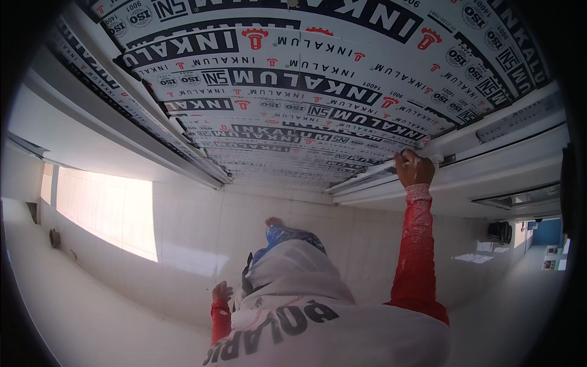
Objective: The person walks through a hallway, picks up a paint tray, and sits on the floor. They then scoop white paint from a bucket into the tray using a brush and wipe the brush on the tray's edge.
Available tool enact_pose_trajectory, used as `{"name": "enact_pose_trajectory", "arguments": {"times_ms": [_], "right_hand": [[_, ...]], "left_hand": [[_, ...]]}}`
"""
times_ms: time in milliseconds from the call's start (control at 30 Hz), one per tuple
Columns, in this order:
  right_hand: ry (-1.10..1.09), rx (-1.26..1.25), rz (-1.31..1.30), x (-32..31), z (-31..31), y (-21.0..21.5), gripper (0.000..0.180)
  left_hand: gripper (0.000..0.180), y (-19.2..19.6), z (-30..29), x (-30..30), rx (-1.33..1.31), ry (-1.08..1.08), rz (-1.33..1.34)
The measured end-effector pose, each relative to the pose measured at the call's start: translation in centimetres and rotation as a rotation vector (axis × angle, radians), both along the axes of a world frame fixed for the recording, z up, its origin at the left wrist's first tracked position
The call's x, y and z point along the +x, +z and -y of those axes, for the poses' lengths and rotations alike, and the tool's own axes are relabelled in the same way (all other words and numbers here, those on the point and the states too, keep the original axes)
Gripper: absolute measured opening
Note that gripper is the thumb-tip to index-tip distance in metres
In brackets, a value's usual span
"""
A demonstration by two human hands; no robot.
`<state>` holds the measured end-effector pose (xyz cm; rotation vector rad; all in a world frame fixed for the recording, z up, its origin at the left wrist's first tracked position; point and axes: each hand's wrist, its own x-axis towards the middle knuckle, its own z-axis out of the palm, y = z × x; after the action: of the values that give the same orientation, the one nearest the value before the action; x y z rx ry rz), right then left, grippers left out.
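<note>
In front of me stands a door panel (342, 92) covered in printed white, black and red protective film. My right hand (415, 168), dusted with white, is closed at the door's right edge. Its fingers are wrapped round what looks like a white door handle (436, 158), mostly hidden by the fist. My right arm reaches forward in a red sleeve whitened with dust near the wrist. My left hand (222, 292) hangs low by my side, fingers loosely apart, with nothing seen in it.
White frame pieces (153, 131) run along the door's left side, and a white frame (489, 156) along its right. Pale tiles make up the floor (189, 226), with a bright sunlit patch (107, 211) at left. A dark object (499, 232) sits at far right.
</note>
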<state>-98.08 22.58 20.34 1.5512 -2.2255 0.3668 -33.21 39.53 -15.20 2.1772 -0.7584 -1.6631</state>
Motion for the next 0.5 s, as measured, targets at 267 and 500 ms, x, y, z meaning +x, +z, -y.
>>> {"name": "enact_pose_trajectory", "arguments": {"times_ms": [267,500], "right_hand": [[-0.045,0.059,-0.045,-0.2,-0.5,-0.5,0.025],[-0.273,0.201,-0.007,0.4,0.5,-0.5,0.024]], "left_hand": [[0.044,2.6,13.3,3.9,-0.125,-0.139,-0.079],[0.039,-2.6,11.0,15.7,-0.29,0.102,0.182]]}}
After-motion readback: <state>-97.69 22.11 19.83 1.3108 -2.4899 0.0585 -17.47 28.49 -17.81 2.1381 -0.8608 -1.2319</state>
